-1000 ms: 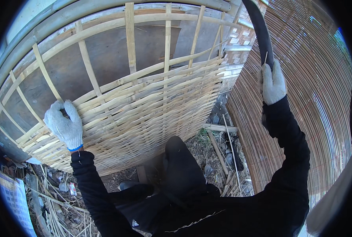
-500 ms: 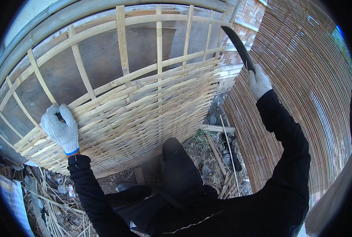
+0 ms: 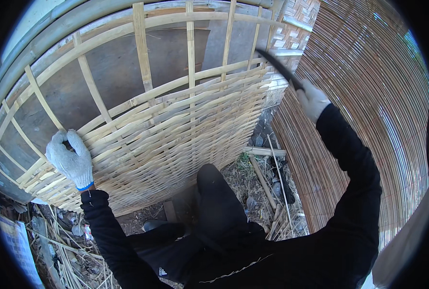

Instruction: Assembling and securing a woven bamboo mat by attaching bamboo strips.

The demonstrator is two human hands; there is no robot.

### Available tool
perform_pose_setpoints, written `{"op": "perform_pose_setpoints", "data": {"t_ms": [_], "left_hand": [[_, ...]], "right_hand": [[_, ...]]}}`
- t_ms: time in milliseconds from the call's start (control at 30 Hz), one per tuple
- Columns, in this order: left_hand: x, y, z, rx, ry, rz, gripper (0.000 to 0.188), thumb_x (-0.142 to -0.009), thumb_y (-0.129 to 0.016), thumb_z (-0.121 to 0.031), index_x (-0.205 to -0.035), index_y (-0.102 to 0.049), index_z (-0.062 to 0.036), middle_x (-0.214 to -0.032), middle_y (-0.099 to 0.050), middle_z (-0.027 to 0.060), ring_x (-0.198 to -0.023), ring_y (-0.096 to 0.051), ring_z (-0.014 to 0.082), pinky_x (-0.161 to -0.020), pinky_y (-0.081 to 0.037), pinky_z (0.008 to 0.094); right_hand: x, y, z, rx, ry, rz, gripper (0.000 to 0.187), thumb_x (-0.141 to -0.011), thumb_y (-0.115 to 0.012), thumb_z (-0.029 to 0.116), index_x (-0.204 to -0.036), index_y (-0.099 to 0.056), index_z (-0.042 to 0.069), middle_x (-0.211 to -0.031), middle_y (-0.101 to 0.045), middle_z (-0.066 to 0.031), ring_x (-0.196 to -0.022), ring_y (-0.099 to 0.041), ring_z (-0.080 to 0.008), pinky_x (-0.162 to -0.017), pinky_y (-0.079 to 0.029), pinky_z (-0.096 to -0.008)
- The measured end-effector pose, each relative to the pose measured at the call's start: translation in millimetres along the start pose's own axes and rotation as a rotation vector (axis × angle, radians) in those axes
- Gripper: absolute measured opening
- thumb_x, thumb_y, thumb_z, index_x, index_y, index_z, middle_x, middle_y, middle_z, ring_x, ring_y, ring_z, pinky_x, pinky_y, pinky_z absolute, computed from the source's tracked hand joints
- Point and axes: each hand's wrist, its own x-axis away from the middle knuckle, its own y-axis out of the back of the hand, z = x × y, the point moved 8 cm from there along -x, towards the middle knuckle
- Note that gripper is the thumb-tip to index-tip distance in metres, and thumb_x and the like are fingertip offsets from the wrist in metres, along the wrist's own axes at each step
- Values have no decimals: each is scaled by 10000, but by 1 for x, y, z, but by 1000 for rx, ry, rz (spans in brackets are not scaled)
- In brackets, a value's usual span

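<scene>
A woven bamboo panel (image 3: 171,130) stands before me, its lower part tightly woven and its upper part a loose grid of strips. My left hand (image 3: 71,156), in a pale knitted glove, has its fingers curled round the weave's top edge at an upright bamboo strip (image 3: 45,103). My right hand (image 3: 313,100), gloved too, is closed round the handle of a machete (image 3: 281,69). The dark, curved blade points up and left, its tip close to the right end of an upper cross strip (image 3: 229,69). Whether it touches the bamboo I cannot tell.
A slatted bamboo screen (image 3: 349,125) rises on the right, near a patterned woven wall (image 3: 299,29). Grey poles (image 3: 70,29) run behind the panel's top. Bamboo scraps (image 3: 72,241) litter the ground at lower left; sticks (image 3: 262,180) and debris lie right of my knee (image 3: 212,178).
My right hand has come down slightly with the machete, and the blade has swung down and left toward the panel. My left hand keeps its hold; the panel's top has shifted slightly left in view.
</scene>
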Motion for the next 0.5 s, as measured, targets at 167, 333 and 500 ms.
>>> {"op": "perform_pose_setpoints", "data": {"t_ms": [167,333,500], "left_hand": [[-1,3,-3,7,-8,-13,150,-926,-705,-172,-879,-647,-41,-761,-616,105,-772,-557,319,-774,-405,448],[-2,4,-10,66,-37,-65,170,-925,-696,-157,-825,-615,-46,-727,-587,97,-748,-541,314,-757,-401,447],[-4,9,-9,35,-39,-50,188,-922,-699,-159,-805,-596,-53,-712,-568,90,-734,-529,309,-744,-393,441]], "right_hand": [[-5,9,-3,-78,-97,-98,218,-1028,-554,176,-1194,-543,35,-780,-615,-150,-689,-641,-306,-640,-502,-427],[4,-8,-3,125,155,21,201,-1033,-550,174,-1175,-542,31,-729,-599,-120,-638,-626,-275,-601,-490,-407],[13,-5,-3,-16,-27,-41,204,-1032,-540,177,-1159,-530,17,-765,-610,-183,-702,-645,-352,-659,-502,-448]]}}
